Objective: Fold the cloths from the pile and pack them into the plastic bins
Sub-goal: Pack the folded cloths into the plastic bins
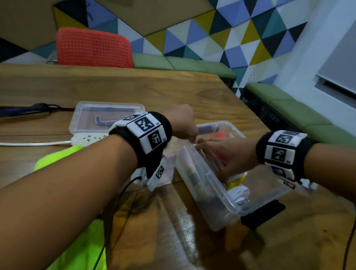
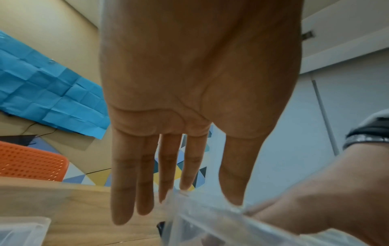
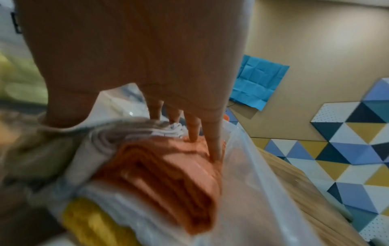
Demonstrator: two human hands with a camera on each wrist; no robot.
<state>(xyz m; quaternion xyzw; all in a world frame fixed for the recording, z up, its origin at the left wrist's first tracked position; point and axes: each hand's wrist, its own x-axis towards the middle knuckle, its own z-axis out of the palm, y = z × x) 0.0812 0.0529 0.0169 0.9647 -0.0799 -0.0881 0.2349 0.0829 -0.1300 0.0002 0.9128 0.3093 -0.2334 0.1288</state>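
Right hand (image 3: pixel 134 55) fingers straight on orange cloth (image 3: pixel 168 179) inside bin (image 1: pixel 209 184)

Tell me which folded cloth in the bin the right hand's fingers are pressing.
The orange cloth: the right hand pushes straight fingers into its far end, beside the bin wall. The yellow cloth lies untouched.

Two hands on show: left hand (image 1: pixel 182 121) and right hand (image 1: pixel 226 155), each wrist wearing one marker band. Plastic bins: two, the clear bin (image 1: pixel 209 198) on the right with the cloths in it, and a second bin (image 1: pixel 107 112) further left. Inside the right bin the right wrist view gives at least three folded cloths: one orange cloth (image 3: pixel 168 179), one yellow cloth (image 3: pixel 92 221), one pale striped cloth (image 3: pixel 130 131); blur hides any more. One neon green cloth (image 1: pixel 79 255) lies near left. One red chair (image 1: pixel 93 49). One power strip (image 1: pixel 88 140).
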